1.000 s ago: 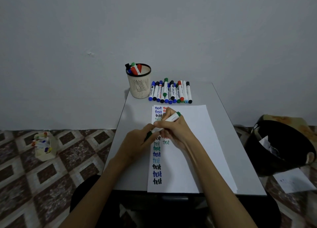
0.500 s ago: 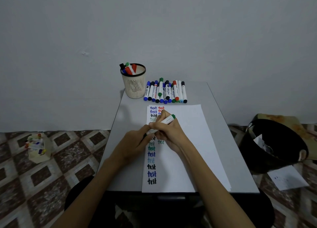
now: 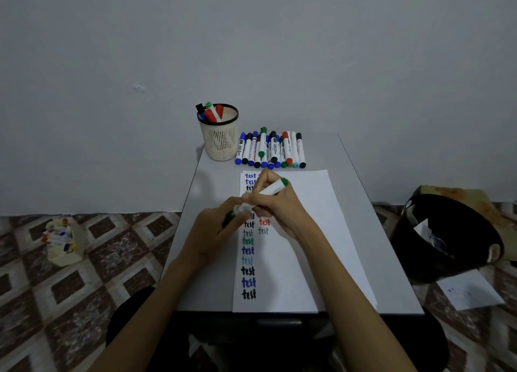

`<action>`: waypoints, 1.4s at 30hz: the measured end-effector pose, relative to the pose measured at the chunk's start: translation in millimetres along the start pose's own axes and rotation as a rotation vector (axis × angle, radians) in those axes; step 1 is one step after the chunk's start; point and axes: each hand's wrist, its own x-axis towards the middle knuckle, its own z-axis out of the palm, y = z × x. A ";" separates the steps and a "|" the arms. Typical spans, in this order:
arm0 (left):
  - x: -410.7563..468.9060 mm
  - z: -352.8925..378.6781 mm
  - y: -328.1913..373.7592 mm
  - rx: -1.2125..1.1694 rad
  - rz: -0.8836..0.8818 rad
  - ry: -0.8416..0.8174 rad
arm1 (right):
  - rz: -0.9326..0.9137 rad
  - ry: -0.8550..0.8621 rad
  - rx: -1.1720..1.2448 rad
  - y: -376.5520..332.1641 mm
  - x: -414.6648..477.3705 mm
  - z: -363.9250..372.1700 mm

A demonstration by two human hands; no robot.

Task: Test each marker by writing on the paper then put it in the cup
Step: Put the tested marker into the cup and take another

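Note:
A white sheet of paper (image 3: 302, 231) lies on the grey table (image 3: 212, 192), with coloured "test" words in two columns down its left side. My right hand (image 3: 279, 203) grips a white green marker (image 3: 272, 189) over the paper. My left hand (image 3: 215, 231) pinches the marker's green cap (image 3: 230, 217) at its lower end, where the two hands meet. A beige mesh cup (image 3: 219, 139) at the table's far left holds several markers. Beside the cup a row of several markers (image 3: 270, 150) lies on the table.
A black bin (image 3: 447, 240) with paper scraps stands on the floor to the right, a loose sheet (image 3: 472, 290) in front of it. A small beige box of markers (image 3: 63, 243) sits on the patterned floor to the left. A grey wall stands behind the table.
Both hands have stayed together over the paper's left side with the green marker. The view has shifted slightly; the hands barely moved.

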 end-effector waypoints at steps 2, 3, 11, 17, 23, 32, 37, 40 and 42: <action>0.1 -0.6 0.5 0.085 -0.049 0.034 | -0.012 0.062 0.117 -2.3 -1.6 -0.3; 0.0 -0.7 0.6 0.138 -0.083 0.063 | -0.016 0.111 0.215 -3.8 -3.1 -2.4; 2.7 6.8 -8.8 0.417 -0.084 -0.062 | 0.075 0.235 0.225 2.0 -27.6 -14.1; 1.2 8.6 -12.0 0.401 -0.094 -0.089 | 0.057 0.299 0.033 21.3 -36.9 -6.3; -12.1 7.9 -5.5 0.408 -0.120 -0.079 | 0.070 0.314 -0.086 29.7 -36.4 -3.4; -13.2 6.8 -1.1 0.416 -0.149 -0.093 | 0.061 0.260 -0.217 28.0 -40.0 -2.3; -13.3 7.1 -1.9 0.429 -0.165 -0.101 | 0.029 0.238 -0.271 28.3 -41.3 1.0; -13.2 7.1 -1.7 0.433 -0.162 -0.107 | 0.009 0.242 -0.278 28.2 -40.8 -0.5; -12.8 6.8 -1.6 0.434 -0.162 -0.106 | 0.003 0.247 -0.233 28.1 -40.4 -2.1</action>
